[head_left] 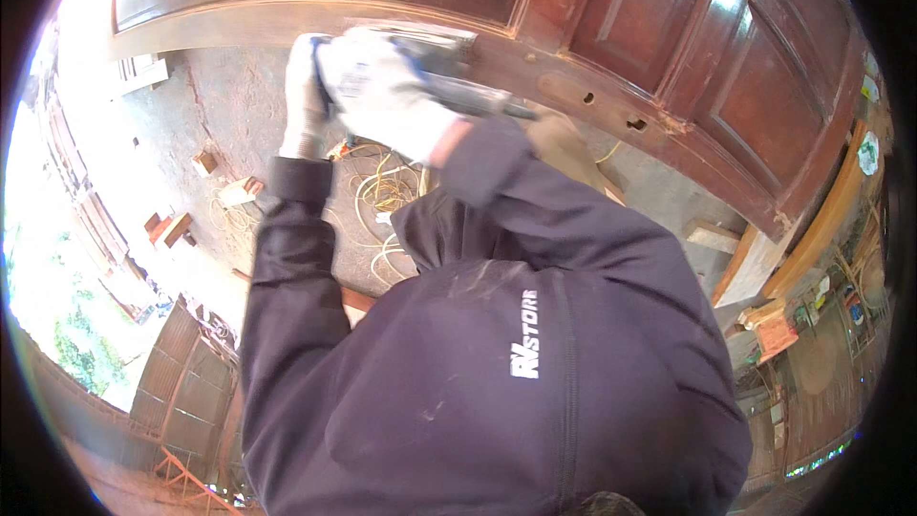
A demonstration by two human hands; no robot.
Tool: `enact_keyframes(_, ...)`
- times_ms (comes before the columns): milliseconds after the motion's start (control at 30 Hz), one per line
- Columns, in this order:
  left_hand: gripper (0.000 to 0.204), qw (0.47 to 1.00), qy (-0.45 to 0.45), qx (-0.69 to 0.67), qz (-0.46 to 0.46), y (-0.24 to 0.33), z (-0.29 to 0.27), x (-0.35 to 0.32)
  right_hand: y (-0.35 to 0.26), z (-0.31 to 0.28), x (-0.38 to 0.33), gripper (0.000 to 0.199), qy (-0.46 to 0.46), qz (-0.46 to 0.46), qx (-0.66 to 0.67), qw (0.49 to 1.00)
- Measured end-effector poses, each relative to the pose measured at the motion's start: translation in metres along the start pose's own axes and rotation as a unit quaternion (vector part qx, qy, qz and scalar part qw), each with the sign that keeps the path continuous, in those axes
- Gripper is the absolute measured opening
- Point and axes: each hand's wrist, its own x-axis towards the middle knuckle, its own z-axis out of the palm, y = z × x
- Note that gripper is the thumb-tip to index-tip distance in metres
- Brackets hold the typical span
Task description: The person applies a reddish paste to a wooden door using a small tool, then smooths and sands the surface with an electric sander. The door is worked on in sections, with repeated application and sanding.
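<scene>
I am mid-pass with a power tool (435,76) along the lower rail of a reddish-brown panelled door (669,29), which lies across the frame from ten o'clock to four o'clock; the tool's body sits at about twelve o'clock from my chest, pressed to the door's edge; whether it is a sander or a grinder I cannot tell. My right hand (387,100), gloved in white, is wrapped closed round the tool's body; my left hand (306,96), also gloved, is closed on its far end at eleven o'clock. Below, yellow cable (377,196) coils on the concrete floor (248,96) among wood offcuts (205,162). I judge the rail partly worked; the next move calls for steady pressure, sliding toward the lock holes (611,110) at two o'clock, keeping the cable clear.
</scene>
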Motion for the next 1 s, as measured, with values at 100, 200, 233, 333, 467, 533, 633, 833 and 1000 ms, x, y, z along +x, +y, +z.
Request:
enact_keyframes(100,0.03,0.989,-0.013,0.122,0.08,0.006,0.08,-0.051,0.055,-0.013,-0.09,0.082,0.102,-0.021,0.101,0.989)
enact_keyframes(200,0.022,0.978,0.025,0.186,0.095,0.018,0.159,-0.078,0.094,-0.078,-0.163,0.089,-0.062,0.121,0.098,0.986)
enact_keyframes(233,0.018,0.988,0.016,0.134,0.076,0.029,0.186,-0.089,0.114,-0.077,-0.195,0.091,-0.071,0.163,0.108,0.978)
enact_keyframes(333,0.017,0.977,-0.074,0.126,0.156,0.017,0.228,-0.103,0.136,-0.084,-0.237,0.095,-0.11,0.277,0.204,0.933)
enact_keyframes(467,0.016,0.98,-0.106,0.132,0.103,0.009,0.231,-0.102,0.131,-0.084,-0.226,0.096,-0.104,0.283,0.187,0.935)
enact_keyframes(533,0.016,0.982,-0.05,0.1,0.151,0.001,0.205,-0.084,0.117,-0.079,-0.186,0.094,-0.139,0.282,0.154,0.937)
enact_keyframes(633,0.018,0.991,0.015,0.068,0.116,0.02,0.15,-0.044,0.096,-0.068,-0.114,0.091,-0.163,0.257,0.182,0.935)
enact_keyframes(833,0.026,0.996,0.015,0.04,0.08,0.048,0.11,0.005,0.082,-0.05,-0.05,0.09,-0.131,0.254,0.154,0.946)
enact_keyframes(1000,0.027,0.985,-0.067,0.154,0.036,0.04,0.182,-0.044,0.108,-0.07,-0.147,0.088,-0.122,0.309,0.093,0.939)
